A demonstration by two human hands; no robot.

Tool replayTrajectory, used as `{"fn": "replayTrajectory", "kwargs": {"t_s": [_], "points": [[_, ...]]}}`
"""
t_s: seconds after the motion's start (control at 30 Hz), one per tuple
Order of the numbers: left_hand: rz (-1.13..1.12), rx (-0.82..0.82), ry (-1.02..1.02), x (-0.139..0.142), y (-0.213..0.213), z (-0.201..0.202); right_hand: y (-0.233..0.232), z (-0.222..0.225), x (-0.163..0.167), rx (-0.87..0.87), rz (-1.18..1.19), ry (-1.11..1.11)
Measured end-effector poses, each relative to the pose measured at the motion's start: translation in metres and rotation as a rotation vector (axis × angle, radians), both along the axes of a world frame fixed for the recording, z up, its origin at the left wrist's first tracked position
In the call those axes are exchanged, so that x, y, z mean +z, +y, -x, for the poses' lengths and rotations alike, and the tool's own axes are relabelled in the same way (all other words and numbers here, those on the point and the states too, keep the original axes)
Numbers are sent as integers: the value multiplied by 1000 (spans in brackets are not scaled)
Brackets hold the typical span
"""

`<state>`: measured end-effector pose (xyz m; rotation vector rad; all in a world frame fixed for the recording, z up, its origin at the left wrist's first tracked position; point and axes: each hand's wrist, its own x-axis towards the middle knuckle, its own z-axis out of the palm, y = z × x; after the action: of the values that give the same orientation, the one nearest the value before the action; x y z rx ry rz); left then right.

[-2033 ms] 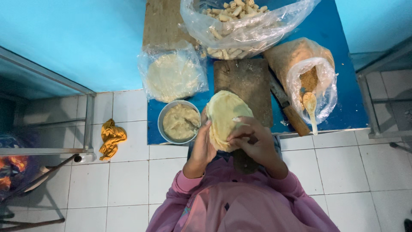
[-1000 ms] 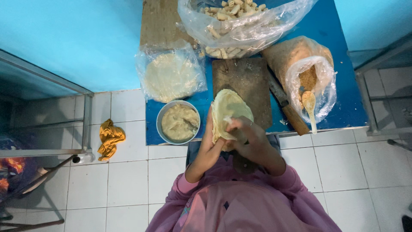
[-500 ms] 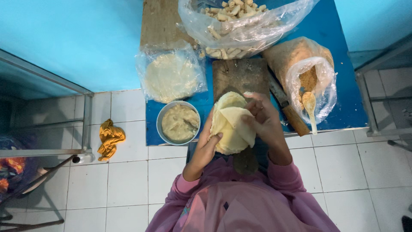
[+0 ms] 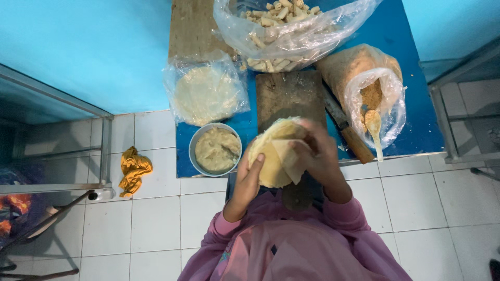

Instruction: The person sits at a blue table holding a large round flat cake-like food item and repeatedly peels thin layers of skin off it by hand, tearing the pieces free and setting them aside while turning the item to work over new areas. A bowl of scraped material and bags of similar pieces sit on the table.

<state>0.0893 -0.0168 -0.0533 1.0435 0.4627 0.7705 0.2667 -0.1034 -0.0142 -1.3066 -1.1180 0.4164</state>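
An orange cloth lies on the white floor tiles at 9 o'clock. A metal bowl of pale filling sits on the blue table, with a bag of flat wrappers at its 12 o'clock. The left hand cups a round yellow wrapper from below, fingers curled; the right hand pinches its folded edge. Both are over the wooden board. At 2 o'clock, a bag of crumbs holds a spoon.

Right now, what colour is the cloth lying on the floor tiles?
Mustard yellow: the crumpled cloth on the white tiles, clearest in the head view.
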Motion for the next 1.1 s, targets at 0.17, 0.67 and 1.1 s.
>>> {"fn": "replayTrajectory", "kwargs": {"t_s": [0.17, 0.67, 1.1], "points": [[317, 48, -208, -2, -4, 5, -12, -13, -16, -90, 22, 222], [-156, 185, -41, 24, -10, 47, -43, -28, 19, -151, -392, 828], [-768, 586, 214, 4, 0, 86, 15, -69, 31, -203, -89, -812]]}}
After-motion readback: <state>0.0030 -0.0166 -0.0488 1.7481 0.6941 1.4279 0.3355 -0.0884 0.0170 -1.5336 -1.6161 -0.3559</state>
